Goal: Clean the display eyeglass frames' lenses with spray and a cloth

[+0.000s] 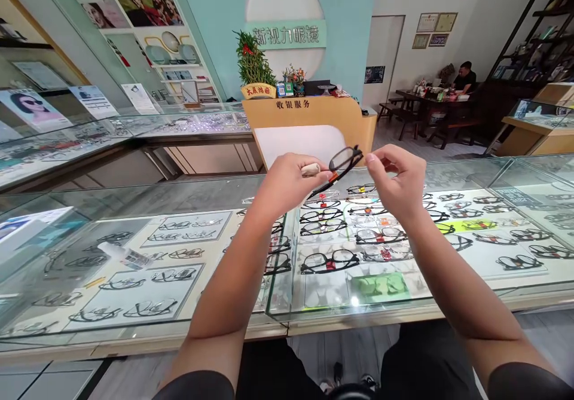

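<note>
Above the glass counter my left hand (287,185) is closed around a pair of black-framed eyeglasses (344,159), with a red-orange tag near the bridge. A small off-white piece (310,170) shows between its fingers; its kind is unclear. My right hand (399,179) has curled fingers, thumb and forefinger pinched at the right end of the frame. The lens nearest that hand faces up and tilted; the other side is partly hidden by my left hand. Beneath, inside the display case, lie rows of eyeglasses (329,261), several with red tags.
The glass display counter (278,322) runs across in front of me. A small clear bottle (125,256) with a white label lies on its left part. Behind stands a wooden cashier desk (309,113) with plants. A person (464,80) sits at a dark table at the far right.
</note>
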Available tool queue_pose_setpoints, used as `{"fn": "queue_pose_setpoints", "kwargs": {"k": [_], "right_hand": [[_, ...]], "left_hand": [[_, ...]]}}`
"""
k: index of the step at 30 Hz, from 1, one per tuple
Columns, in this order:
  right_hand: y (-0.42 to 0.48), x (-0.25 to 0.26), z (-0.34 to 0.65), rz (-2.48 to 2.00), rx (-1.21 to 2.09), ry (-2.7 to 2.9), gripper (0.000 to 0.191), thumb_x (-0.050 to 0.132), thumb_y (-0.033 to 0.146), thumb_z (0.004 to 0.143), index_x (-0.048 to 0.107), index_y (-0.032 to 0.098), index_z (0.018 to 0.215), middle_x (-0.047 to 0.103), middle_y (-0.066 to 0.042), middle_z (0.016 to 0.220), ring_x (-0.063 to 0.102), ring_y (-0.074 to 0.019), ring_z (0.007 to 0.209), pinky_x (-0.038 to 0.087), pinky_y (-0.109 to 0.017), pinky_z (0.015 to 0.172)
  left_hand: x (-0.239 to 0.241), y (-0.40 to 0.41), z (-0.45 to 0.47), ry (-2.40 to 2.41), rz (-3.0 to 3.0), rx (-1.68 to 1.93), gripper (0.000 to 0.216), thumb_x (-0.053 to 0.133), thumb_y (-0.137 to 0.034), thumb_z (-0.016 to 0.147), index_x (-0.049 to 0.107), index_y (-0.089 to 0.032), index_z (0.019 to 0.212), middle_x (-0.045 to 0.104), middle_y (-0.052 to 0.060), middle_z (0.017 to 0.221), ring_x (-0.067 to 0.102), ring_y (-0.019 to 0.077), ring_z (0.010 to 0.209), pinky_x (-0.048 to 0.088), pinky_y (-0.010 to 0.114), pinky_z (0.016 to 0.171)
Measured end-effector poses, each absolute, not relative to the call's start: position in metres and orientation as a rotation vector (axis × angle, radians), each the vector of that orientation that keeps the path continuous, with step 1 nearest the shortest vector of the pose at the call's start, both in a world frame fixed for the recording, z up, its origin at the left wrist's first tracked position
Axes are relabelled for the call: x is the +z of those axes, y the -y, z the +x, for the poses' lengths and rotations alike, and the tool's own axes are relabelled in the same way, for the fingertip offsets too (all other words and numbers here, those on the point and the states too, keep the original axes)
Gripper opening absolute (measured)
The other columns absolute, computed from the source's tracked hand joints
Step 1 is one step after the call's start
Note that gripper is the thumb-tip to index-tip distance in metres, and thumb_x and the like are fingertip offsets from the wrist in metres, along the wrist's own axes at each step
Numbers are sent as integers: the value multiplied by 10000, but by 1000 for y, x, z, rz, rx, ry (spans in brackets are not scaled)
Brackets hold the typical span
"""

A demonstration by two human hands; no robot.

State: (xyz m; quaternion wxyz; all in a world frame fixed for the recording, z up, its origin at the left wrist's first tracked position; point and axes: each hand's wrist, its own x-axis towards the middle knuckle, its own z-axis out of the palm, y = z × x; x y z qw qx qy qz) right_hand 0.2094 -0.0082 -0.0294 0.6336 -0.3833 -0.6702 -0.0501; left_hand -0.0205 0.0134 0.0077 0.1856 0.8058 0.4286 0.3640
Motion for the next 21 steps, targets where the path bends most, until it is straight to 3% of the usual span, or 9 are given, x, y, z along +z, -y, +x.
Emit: {"fn": "queue_pose_setpoints", "kwargs": {"k": [6, 10, 14, 21], "right_hand": [[-10, -79, 247, -1105, -34, 1423, 325, 634, 409, 973, 642, 231, 701, 663, -17, 674, 584, -175, 609, 454, -335, 595], [-20, -97, 256, -1174, -10, 1460, 297, 634, 396, 955, 632, 236, 705, 684, -25, 697, 604, -188, 648, 463, -339, 636], [-28, -104, 257, -1236, -1, 1504, 299, 622, 415, 952, 624, 240, 709, 701, -33, 714, 619, -198, 663, 478, -345, 659], [-32, -115, 253, -1268, 15, 1569, 303, 631, 415, 961, 639, 232, 720, 708, -25, 715, 632, -196, 661, 451, -348, 674]], "left_hand": [[-11, -16, -7, -1395, 2527, 436, 204, 715, -415, 889, 860, -271, 901, 819, 40, 946, 683, 237, 840, 359, 321, 666], [-36, -25, -3, -1407, 2529, 106, 158, 721, -383, 861, 854, -299, 858, 810, 31, 890, 681, 240, 802, 339, 319, 651], [-67, -27, -11, -1361, 2525, 14, 176, 708, -377, 872, 853, -281, 844, 801, 42, 863, 686, 234, 789, 358, 316, 657], [-101, -16, -21, -1342, 2581, 16, 190, 677, -336, 905, 852, -265, 890, 819, 62, 966, 725, 254, 930, 389, 319, 689]]}}
